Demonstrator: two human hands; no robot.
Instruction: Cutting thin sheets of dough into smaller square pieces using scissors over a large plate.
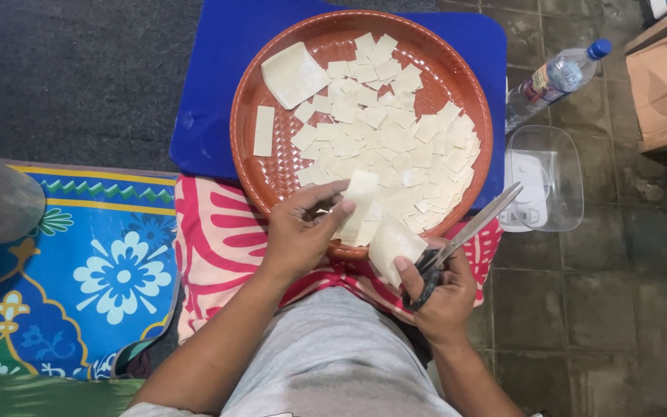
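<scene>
A round reddish-brown woven tray [272, 166] rests on the person's lap and serves as the landmark; it is strewn with many small pale square cut pieces [387, 127], while a larger uncut pale square sheet [293, 73] and a narrow pale strip [264, 131] lie on its far left side. At the tray's near rim the left hand [303, 232] is closed, pinching a stack of pale dough strips [360, 205] between thumb and fingers. Just right of that, at the near rim, the right hand [441, 289] is clasped around the black handles of metal scissors [468, 232], blades pointing away up the tray's right edge, and its fingers also pin a pale folded sheet [391, 243]. The work looks to be between cuts; the next snip would call for bringing the blades across the strips over the tray. Right of the tray sit a clear plastic lidded container [550, 177] and a blue-capped clear water bottle [553, 81].
</scene>
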